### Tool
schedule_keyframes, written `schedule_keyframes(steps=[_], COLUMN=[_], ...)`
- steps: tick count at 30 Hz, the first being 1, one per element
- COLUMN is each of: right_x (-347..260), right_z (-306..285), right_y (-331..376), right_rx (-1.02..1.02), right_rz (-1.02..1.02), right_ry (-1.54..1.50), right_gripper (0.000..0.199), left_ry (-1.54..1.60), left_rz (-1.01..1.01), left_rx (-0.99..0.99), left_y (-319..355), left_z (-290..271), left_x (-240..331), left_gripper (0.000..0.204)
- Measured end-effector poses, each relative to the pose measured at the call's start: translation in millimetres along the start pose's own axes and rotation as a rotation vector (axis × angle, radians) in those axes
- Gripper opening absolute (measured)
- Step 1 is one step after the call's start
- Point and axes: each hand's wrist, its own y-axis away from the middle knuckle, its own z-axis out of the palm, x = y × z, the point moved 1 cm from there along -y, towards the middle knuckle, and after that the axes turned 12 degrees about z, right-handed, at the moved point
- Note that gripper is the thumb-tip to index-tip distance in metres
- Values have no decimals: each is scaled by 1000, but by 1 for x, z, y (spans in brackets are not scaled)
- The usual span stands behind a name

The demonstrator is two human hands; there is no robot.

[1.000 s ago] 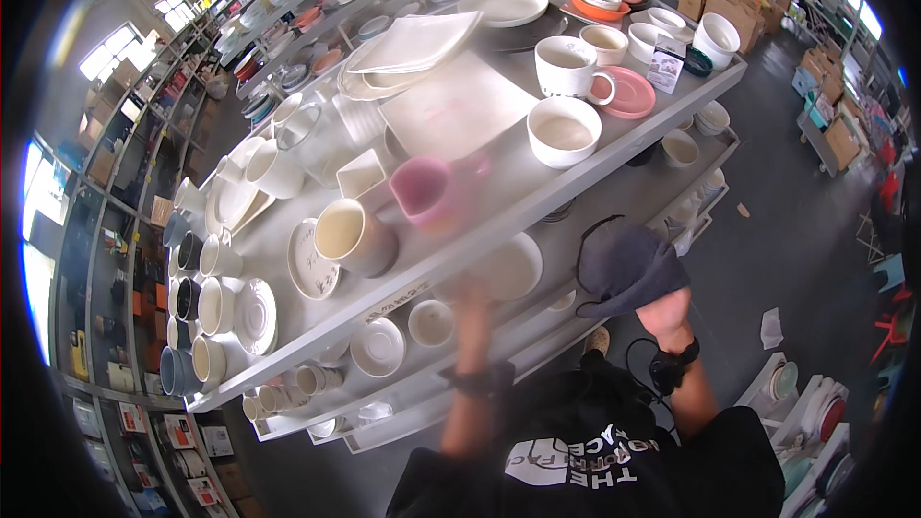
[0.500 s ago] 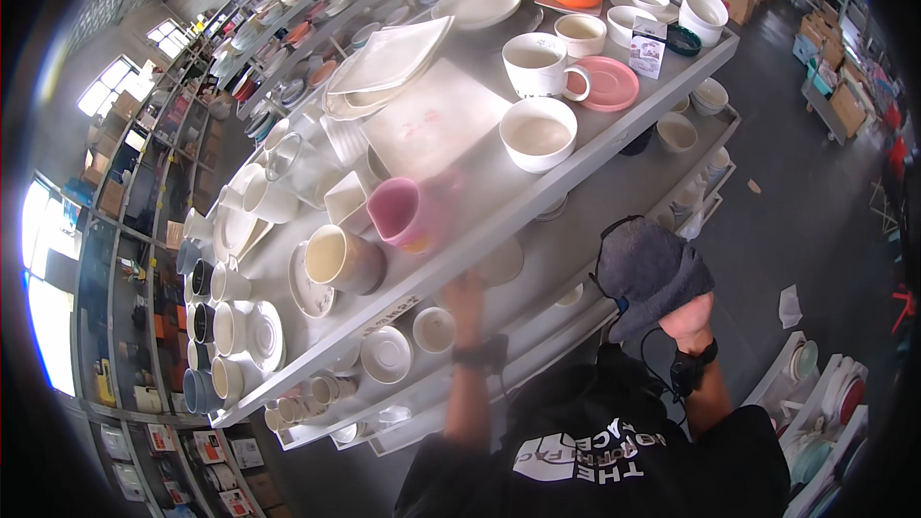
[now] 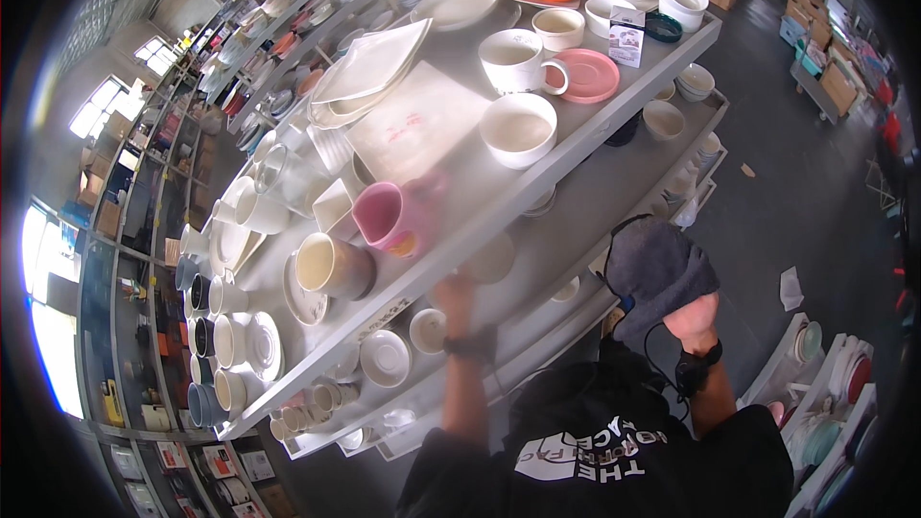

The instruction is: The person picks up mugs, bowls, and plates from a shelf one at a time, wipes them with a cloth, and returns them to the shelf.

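Lowered from the top shelf's pink mug (image 3: 389, 219), the left hand (image 3: 454, 293) now reaches under that shelf's front edge, its grip impossible to tell; the right hand (image 3: 693, 312) clutches a grey cloth (image 3: 657, 267).

Bright daylight from windows (image 3: 106, 105) at 9–10 o'clock; overexposed glare at 12. Shelf top (image 3: 480, 182) evenly lit, soft shadows beneath. Strong fisheye bending toward black rim. Left hand (image 3: 453, 290) slightly motion-blurred.
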Motion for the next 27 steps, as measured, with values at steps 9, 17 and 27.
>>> schedule_keyframes(steps=[9,17,27], right_x=[3,6,5], right_z=[4,2,1], right_y=[9,19,34], right_rx=[14,38,82], right_rz=[-14,-5,-35], right_ry=[18,37,55], right_gripper=[63,62,63], left_ry=[-124,123,-95], left_rz=[154,33,139], left_rx=[-99,-71,-30], left_y=[-1,5,9], left_z=[18,36,33], left_x=[-51,-85,-57], left_gripper=[24,17,20])
